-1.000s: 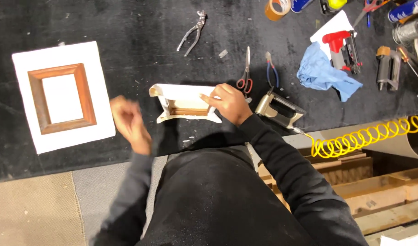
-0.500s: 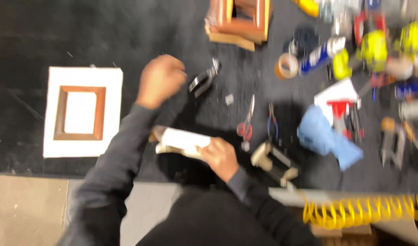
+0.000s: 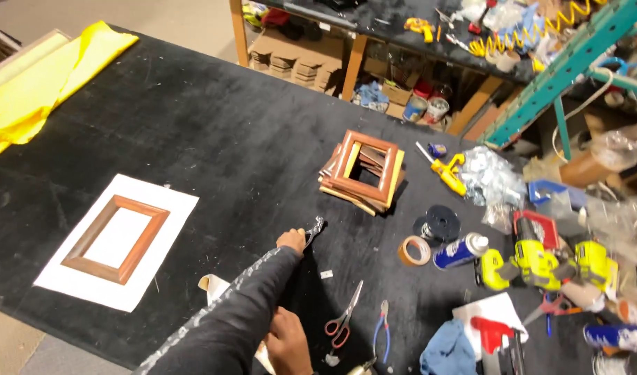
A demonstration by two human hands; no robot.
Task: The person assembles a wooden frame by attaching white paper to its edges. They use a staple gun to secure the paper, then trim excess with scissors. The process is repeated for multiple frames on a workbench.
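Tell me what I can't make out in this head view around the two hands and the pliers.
- Left hand: the sleeve hides its palm; its grip on the pliers is unclear.
- Pliers: only the metal tip shows past the fingers.
- Right hand: cut off by the bottom edge; whatever it holds is hidden.
- White paper: mostly under the left arm.
- Stapler: cut by the bottom edge.

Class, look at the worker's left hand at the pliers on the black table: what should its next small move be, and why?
Probably lift the pliers clear of the table and draw them back toward the body. The left hand is already at their handles, reaching far forward, while the right hand waits near the table's front edge beside white paper.
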